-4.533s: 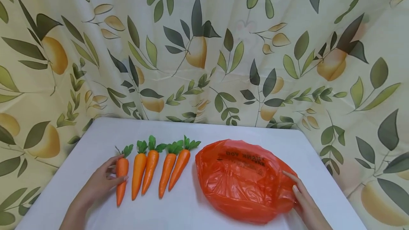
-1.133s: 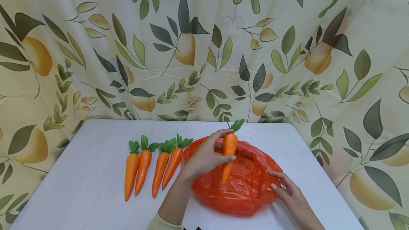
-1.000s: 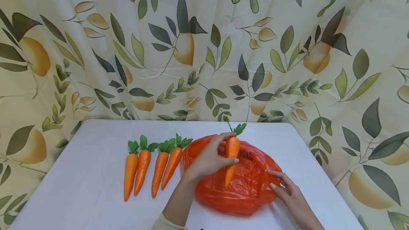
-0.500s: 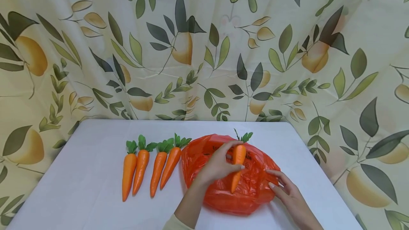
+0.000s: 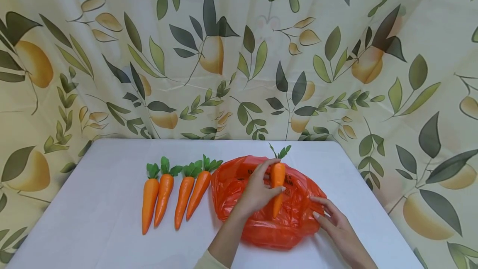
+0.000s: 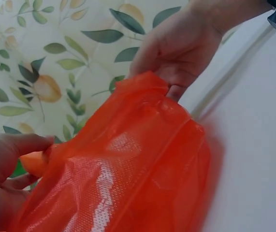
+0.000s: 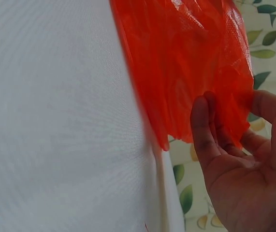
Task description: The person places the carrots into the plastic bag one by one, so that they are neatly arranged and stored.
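My left hand (image 5: 257, 190) grips an orange carrot (image 5: 278, 175) with green leaves on top. The carrot stands roughly upright, tip down, over the red plastic bag (image 5: 261, 235). In the left wrist view, part of the carrot (image 6: 34, 163) shows between thumb and fingers, and the bag covers the rest. My right hand (image 5: 337, 223) holds the right edge of the bag. Seen from the right wrist, its fingers and thumb lie on either side of the red plastic (image 7: 186, 72). What the bag contains is hidden.
Several carrots (image 5: 149, 204) lie side by side left of the bag, leaves toward the back. The rightmost carrot (image 5: 199, 194) has its leaves near the bag's edge. Everything rests on a white table (image 5: 93, 202), with a leaf-patterned curtain (image 5: 168, 53) behind.
My left hand has lifted the leftmost carrot off the table and carried it right, over the bag. In the last half second it rose slightly. My right hand keeps its hold on the bag.
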A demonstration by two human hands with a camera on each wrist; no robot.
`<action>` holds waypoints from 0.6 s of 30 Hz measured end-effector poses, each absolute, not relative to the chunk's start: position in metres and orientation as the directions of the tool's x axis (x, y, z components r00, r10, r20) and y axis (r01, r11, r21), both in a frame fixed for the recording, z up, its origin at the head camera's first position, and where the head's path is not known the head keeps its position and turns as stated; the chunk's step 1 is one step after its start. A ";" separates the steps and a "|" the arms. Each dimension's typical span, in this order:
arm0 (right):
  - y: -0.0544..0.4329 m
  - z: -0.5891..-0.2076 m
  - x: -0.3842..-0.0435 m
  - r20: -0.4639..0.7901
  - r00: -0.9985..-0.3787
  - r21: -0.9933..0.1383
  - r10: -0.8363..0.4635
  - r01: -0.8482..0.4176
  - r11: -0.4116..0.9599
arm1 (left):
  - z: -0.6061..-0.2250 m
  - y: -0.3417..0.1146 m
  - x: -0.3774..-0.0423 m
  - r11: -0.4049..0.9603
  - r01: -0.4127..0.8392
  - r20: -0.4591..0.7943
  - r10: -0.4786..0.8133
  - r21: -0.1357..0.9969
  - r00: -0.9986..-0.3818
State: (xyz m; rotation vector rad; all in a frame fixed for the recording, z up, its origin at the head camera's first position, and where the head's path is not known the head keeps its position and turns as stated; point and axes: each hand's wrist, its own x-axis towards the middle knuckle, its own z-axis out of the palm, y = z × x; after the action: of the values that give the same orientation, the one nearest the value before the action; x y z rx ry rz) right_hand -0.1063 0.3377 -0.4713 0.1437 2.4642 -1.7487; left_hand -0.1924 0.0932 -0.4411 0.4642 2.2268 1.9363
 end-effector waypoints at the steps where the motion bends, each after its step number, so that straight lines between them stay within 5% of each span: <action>1: 0.338 -0.472 -0.106 -0.148 -0.989 -0.934 0.008 0.142 0.329 | -0.442 0.093 -0.192 0.127 0.129 0.080 0.332 0.984 -0.940; 12: 0.338 -0.471 -0.108 -0.158 -0.987 -0.932 0.010 0.152 0.329 | -0.455 0.096 -0.184 0.195 0.156 0.054 0.446 0.968 -0.893; 18: 0.337 -0.471 -0.106 -0.159 -0.987 -0.930 0.003 0.151 0.334 | -0.453 0.095 -0.180 0.258 0.188 -0.002 0.595 0.948 -0.804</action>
State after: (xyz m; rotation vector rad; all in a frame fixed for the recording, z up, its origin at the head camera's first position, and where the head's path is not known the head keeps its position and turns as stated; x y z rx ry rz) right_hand -0.1055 0.3375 -0.4709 0.1431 2.4577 -1.7366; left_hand -0.1799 0.0953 -0.4532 0.7154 2.1764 1.5613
